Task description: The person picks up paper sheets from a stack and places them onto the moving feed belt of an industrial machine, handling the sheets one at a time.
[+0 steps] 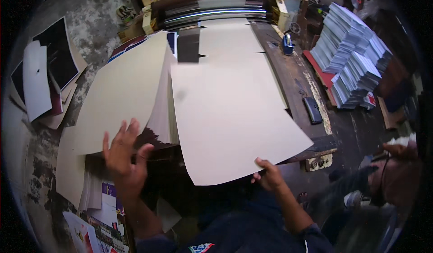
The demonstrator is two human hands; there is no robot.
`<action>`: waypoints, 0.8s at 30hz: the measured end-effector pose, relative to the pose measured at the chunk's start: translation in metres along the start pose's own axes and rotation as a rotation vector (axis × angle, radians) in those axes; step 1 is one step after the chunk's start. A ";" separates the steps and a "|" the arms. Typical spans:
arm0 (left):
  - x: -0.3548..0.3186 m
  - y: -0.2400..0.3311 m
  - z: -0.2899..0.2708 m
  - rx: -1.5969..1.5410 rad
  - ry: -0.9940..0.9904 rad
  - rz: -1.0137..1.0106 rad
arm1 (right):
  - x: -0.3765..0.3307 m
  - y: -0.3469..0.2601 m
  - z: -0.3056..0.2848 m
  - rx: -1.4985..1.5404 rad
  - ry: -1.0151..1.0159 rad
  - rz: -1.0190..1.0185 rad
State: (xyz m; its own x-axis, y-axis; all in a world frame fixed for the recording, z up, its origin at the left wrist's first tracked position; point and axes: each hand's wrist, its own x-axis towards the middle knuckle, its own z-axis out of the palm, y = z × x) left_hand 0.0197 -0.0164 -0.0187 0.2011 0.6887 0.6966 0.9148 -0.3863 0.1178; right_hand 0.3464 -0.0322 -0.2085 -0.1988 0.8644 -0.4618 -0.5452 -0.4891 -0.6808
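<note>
The right hand (270, 176) pinches a pale sheet (239, 117), lower centre; the left hand (124, 151) is spread. A leading sheet (225, 35) already reaches the top-centre rollers (216, 13); the left-side stack (119, 90) remains.

Single head-worn fisheye, facing down and forward. Pale sheet (234, 122) lies close below; metal rollers (214, 13) far.

Sheets (230, 41), dark case (312, 110) on table (288, 79)

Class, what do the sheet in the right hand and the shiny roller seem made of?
The large sheet: probably paper or thin card, matte off-white; its surface looks dull and its edge thin. The roller: likely polished metal, glossy; bright streaks run along it.
</note>
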 end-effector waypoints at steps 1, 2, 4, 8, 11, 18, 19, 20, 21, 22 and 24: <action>0.001 -0.005 0.003 0.107 -0.027 -0.044 | -0.002 0.012 -0.006 -0.002 0.067 0.028; 0.002 -0.009 0.008 0.209 -0.053 -0.082 | -0.004 0.025 -0.019 -0.021 0.062 0.052; 0.005 -0.007 0.018 0.226 -0.025 -0.022 | -0.012 0.049 -0.043 -0.052 0.038 0.054; -0.007 -0.032 0.018 0.291 0.118 0.183 | -0.022 0.088 -0.065 -0.146 -0.010 0.167; -0.019 -0.054 0.027 0.310 0.165 0.267 | -0.039 0.101 -0.062 -0.181 -0.018 0.185; -0.019 -0.004 0.025 -0.212 0.168 -0.443 | -0.041 0.104 -0.056 -0.104 -0.044 0.187; -0.014 0.003 0.035 -0.177 0.116 -0.524 | -0.040 0.097 -0.059 -0.096 -0.022 0.169; -0.016 -0.002 0.038 -0.157 0.099 -0.432 | -0.035 0.093 -0.056 -0.069 -0.007 0.160; -0.019 -0.009 0.037 -0.137 0.083 -0.345 | -0.029 0.089 -0.051 -0.049 0.007 0.152; -0.018 -0.008 0.034 -0.102 0.100 -0.371 | -0.022 0.085 -0.046 -0.021 0.008 0.138; -0.017 0.005 0.031 0.003 0.092 -0.446 | -0.005 0.079 -0.037 -0.007 -0.016 0.152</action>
State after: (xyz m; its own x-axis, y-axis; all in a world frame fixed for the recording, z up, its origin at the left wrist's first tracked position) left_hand 0.0315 -0.0106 -0.0522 -0.2449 0.7298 0.6382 0.9060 -0.0621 0.4187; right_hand 0.3345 -0.0794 -0.2809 -0.2913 0.7822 -0.5508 -0.5023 -0.6151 -0.6078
